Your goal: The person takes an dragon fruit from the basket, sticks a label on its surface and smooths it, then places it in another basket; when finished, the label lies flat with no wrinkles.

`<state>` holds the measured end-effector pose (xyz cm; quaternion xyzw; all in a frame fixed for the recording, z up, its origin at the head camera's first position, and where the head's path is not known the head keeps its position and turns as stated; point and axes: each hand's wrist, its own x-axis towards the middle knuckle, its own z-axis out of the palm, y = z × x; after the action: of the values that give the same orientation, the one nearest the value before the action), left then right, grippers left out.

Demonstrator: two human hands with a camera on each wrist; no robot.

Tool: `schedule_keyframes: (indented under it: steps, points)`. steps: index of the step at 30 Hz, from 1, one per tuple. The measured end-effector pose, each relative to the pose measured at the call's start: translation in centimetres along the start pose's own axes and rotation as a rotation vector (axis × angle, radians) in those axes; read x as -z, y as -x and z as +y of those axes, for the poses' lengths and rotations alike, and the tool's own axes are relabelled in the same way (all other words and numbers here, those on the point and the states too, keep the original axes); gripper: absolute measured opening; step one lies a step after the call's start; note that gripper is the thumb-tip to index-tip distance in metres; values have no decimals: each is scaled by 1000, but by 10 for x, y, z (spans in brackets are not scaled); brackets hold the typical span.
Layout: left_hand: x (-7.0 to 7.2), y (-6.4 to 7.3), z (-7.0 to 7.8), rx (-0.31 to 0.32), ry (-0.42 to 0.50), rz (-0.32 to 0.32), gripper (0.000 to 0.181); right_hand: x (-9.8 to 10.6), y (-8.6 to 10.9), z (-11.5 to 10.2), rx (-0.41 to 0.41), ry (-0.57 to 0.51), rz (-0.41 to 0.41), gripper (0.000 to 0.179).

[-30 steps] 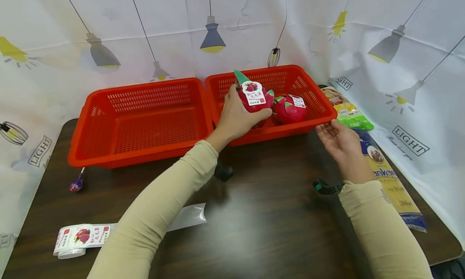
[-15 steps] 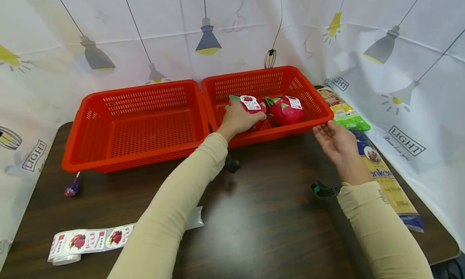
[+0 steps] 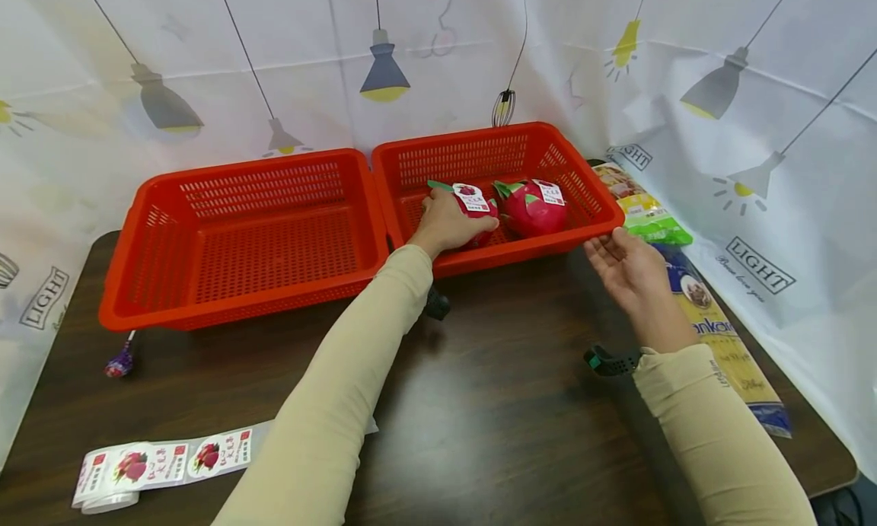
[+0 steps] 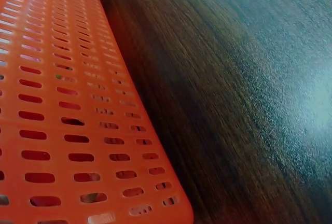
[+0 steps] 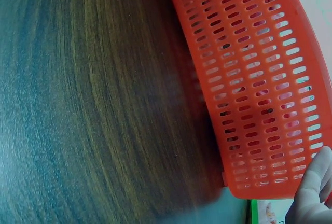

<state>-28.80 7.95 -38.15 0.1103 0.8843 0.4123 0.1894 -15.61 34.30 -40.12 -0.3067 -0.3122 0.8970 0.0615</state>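
Note:
My left hand point(image 3: 448, 220) grips a dragon fruit point(image 3: 479, 200) inside the right red basket point(image 3: 445, 263). That fruit is pink-red with green leaf tips and carries a white label; my fingers hide its left side. A second labelled dragon fruit point(image 3: 533, 212) sits just to its right in the same basket. At the basket's near right corner, my right hand point(image 3: 632, 273) holds the rim between thumb and fingers. The right wrist view shows part of this hand point(image 5: 314, 187) at the basket's slotted wall point(image 5: 259, 89). Only the basket wall point(image 4: 57, 125) and table appear in the left wrist view.
Another red basket point(image 3: 267, 305) adjoins on the left. A roll of dragon fruit labels point(image 3: 130, 473) and a wrapped lollipop point(image 3: 120, 362) lie on the dark table point(image 3: 507, 404). Two bags, one green and yellow point(image 3: 647, 218), one yellow and blue point(image 3: 733, 358), line the right side.
My left hand has lowered the dragon fruit into the right basket, beside the other one. My right hand has stayed at the basket's corner. The head view has shifted slightly.

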Motion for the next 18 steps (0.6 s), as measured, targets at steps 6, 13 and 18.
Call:
schedule_keyframes:
  steps: [6, 13, 18]
  points:
    - [0, -3, 1, 4, -66, -20, 112, 0, 0, 0, 11, -5, -19, 51]
    - [0, -4, -2, 16, -97, -61, 113, 1, -1, -1, -18, -41, -28, 46]
    - [1, -3, -3, 46, -155, -109, 115, 3, -2, -2, -46, -50, -22, 46]
